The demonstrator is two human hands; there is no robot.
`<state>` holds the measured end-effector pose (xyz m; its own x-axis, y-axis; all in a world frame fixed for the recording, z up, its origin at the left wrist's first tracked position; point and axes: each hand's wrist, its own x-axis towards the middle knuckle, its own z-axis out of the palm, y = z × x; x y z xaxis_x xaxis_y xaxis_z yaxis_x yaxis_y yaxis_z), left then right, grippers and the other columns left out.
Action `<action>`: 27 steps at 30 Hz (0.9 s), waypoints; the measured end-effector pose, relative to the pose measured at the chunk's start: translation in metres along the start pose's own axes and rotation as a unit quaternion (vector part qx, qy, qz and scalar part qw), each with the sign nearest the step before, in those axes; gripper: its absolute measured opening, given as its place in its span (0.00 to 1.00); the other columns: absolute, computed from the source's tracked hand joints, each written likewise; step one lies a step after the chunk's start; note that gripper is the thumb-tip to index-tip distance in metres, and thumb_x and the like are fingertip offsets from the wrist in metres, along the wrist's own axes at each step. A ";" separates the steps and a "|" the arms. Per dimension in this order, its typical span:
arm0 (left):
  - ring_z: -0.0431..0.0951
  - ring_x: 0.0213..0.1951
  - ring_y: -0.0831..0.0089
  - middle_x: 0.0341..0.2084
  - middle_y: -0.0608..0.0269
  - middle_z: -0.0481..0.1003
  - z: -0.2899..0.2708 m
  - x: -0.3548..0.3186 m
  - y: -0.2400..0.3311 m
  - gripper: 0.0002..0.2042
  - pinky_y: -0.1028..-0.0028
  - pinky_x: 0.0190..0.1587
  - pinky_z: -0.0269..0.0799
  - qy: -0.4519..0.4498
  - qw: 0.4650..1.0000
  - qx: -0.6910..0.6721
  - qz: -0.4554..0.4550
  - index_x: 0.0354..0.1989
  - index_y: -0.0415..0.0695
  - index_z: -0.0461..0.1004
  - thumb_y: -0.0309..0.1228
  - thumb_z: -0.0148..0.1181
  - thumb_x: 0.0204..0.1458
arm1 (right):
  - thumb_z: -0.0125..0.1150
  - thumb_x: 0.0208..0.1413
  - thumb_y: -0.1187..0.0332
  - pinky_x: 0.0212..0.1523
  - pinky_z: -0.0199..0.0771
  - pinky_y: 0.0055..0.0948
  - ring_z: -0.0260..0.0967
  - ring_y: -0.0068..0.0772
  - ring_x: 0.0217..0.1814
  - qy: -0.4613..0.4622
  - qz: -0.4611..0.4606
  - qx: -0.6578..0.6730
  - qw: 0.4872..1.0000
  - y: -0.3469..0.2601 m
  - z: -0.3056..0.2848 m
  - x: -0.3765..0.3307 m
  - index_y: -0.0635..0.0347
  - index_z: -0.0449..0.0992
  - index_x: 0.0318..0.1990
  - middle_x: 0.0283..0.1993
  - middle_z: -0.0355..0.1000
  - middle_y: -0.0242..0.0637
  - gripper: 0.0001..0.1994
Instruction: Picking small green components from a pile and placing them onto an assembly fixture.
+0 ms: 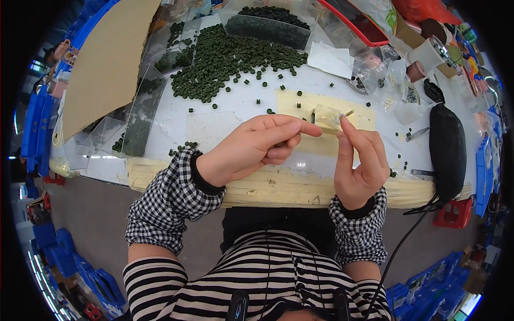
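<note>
My left hand (262, 142) is closed above the near edge of the table, thumb pressed along the index finger, which points right. Whatever sits in its fingers is hidden. Opposite it, my right hand (364, 163) pinches thumb and fingers together on something too small to name. The fingertips of both hands nearly meet, and a thin line seems to run between them. Just beyond stands a small fixture wrapped in pale tape (326, 115), with a short pin sticking out on its right. Small dark green grooved rollers (214, 61) lie in a large heap farther away.
Clear plastic bins (267, 32) of rollers stand at the back. Brown cardboard (115, 59) leans at left. A red-edged phone-like thing (356, 21), white tissue (330, 59) and plastic bags (396, 88) lie at back right. A black pouch-like bundle (447, 152) with a cord sits on the right.
</note>
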<state>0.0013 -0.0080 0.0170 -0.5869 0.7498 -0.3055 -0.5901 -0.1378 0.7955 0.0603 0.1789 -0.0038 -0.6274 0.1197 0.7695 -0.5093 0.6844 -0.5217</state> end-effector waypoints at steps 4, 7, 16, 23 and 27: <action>0.53 0.18 0.89 0.22 0.74 0.69 0.002 -0.003 0.003 0.12 0.86 0.21 0.48 -0.019 0.999 -0.022 -0.016 0.48 0.38 0.72 0.32 0.47 0.62 | 0.64 0.43 0.85 0.27 0.67 0.21 0.65 0.27 0.26 0.004 0.006 0.000 1.000 0.000 0.000 -0.001 0.62 0.80 0.44 0.28 0.69 0.34 0.17; 0.55 0.18 0.89 0.28 0.66 0.76 0.001 -0.005 0.005 0.10 0.86 0.20 0.49 -0.008 1.000 0.018 -0.009 0.45 0.39 0.72 0.29 0.53 0.59 | 0.64 0.43 0.85 0.28 0.67 0.22 0.66 0.27 0.26 0.006 0.008 0.001 1.000 0.000 0.000 -0.001 0.62 0.80 0.44 0.28 0.69 0.35 0.17; 0.67 0.23 0.87 0.28 0.63 0.77 -0.006 -0.002 -0.007 0.06 0.86 0.24 0.58 0.037 0.998 0.015 0.045 0.38 0.41 0.74 0.24 0.62 0.52 | 0.67 0.40 0.83 0.28 0.68 0.24 0.68 0.30 0.28 -0.047 -0.026 0.048 0.997 -0.004 -0.001 0.004 0.62 0.80 0.38 0.29 0.72 0.35 0.14; 0.74 0.29 0.84 0.28 0.65 0.77 -0.011 0.000 -0.010 0.06 0.86 0.28 0.66 0.015 0.998 0.008 0.068 0.35 0.40 0.75 0.23 0.64 0.50 | 0.68 0.36 0.83 0.27 0.68 0.25 0.69 0.32 0.28 -0.091 -0.071 0.083 0.990 -0.008 0.001 0.007 0.60 0.80 0.35 0.29 0.72 0.34 0.15; 0.74 0.28 0.84 0.27 0.64 0.77 -0.009 -0.002 -0.010 0.05 0.85 0.31 0.68 0.007 0.996 0.043 0.081 0.32 0.40 0.75 0.24 0.65 0.49 | 0.68 0.36 0.83 0.27 0.67 0.26 0.68 0.32 0.28 -0.117 -0.061 0.131 0.983 -0.009 -0.001 0.008 0.60 0.80 0.35 0.28 0.71 0.33 0.15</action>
<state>0.0034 -0.0137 0.0053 -0.6787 0.7130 -0.1762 -0.4371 -0.1994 0.8770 0.0602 0.1740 0.0076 -0.6544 -0.1420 0.7427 -0.7045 0.4711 -0.5307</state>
